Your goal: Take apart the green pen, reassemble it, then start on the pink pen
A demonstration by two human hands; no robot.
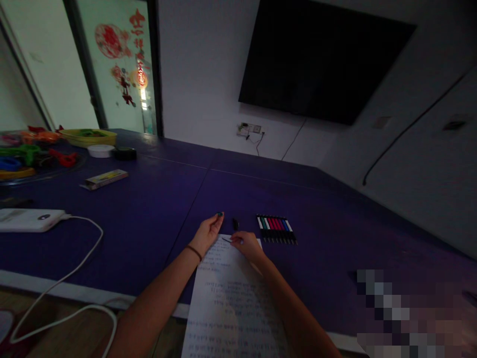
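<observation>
A white sheet of paper (231, 303) covered in handwriting lies on the purple table (156, 209), hanging over its near edge. My left hand (207, 232) rests at the sheet's top left corner and pinches a small teal pen cap (220, 214) at its fingertips. My right hand (246, 244) is closed on a thin dark pen (226, 240) whose tip touches the top of the sheet. A small black object (235, 223) lies just beyond the paper. To the right, a row of several coloured pens (276, 227) lies side by side.
A white device (30, 219) with a white cable (80, 263) sits at the left. Farther back lie a flat box (104, 179), a white lid (100, 150), a black tape roll (124, 153), and colourful plastic items (33, 154). A dark screen (320, 59) hangs on the wall.
</observation>
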